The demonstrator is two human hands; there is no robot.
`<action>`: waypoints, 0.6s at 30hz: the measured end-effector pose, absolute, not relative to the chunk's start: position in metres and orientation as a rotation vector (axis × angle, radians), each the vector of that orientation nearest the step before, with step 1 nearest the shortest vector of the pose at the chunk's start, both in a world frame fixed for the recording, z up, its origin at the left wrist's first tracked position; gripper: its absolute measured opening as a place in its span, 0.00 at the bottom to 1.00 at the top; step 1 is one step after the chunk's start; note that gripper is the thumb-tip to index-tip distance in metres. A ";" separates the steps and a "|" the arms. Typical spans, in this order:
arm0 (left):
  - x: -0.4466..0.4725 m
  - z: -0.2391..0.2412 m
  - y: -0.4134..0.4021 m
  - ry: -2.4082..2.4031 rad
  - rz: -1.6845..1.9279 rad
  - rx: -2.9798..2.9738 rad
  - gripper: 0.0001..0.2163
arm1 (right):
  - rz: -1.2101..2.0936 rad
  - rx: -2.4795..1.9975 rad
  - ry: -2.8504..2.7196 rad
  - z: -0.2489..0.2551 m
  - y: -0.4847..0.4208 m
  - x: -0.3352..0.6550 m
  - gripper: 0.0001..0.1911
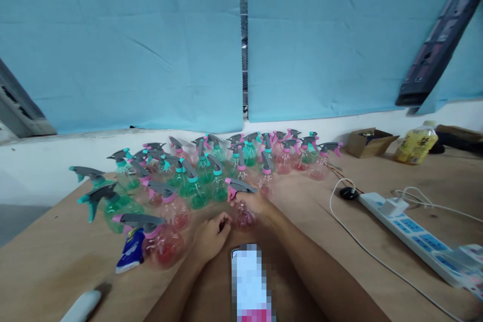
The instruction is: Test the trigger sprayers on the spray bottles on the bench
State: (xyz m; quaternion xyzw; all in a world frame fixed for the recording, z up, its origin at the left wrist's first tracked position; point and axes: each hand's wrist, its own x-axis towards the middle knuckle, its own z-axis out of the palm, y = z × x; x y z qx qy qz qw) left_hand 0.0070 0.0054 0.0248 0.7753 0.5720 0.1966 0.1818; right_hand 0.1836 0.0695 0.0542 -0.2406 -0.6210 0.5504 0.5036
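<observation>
My right hand [253, 202] is wrapped round the neck of a clear pink spray bottle [244, 219] with a grey and pink trigger head, which stands upright on the table. Just left of that bottle, my left hand [212, 235] rests on the tabletop with its fingers curled in; whatever they hold, if anything, is hidden. A group of green and pink spray bottles [198, 193] fills the table beyond both hands. Nearest on the left is another pink spray bottle [164, 249]. Between my forearms lies a phone [249, 276], its screen blurred out.
A blue packet [131, 251] lies by the left bottles, and a white object [82, 306] at the front left. On the right are a power strip [411, 236] with white cables, a black round object [348, 193], an open cardboard box [368, 145] and a yellow-labelled drink bottle [415, 145].
</observation>
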 end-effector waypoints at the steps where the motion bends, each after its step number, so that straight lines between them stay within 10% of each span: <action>1: 0.007 0.025 0.005 1.613 0.558 2.189 0.08 | 1.312 -0.589 -1.511 0.054 0.070 0.183 0.19; 13: 0.007 0.029 0.007 1.618 0.526 2.209 0.09 | 0.799 -0.805 -1.464 0.036 0.054 0.213 0.11; 18: 0.005 0.027 0.009 1.607 0.558 2.216 0.09 | 0.521 -0.925 -1.395 0.024 0.038 0.260 0.24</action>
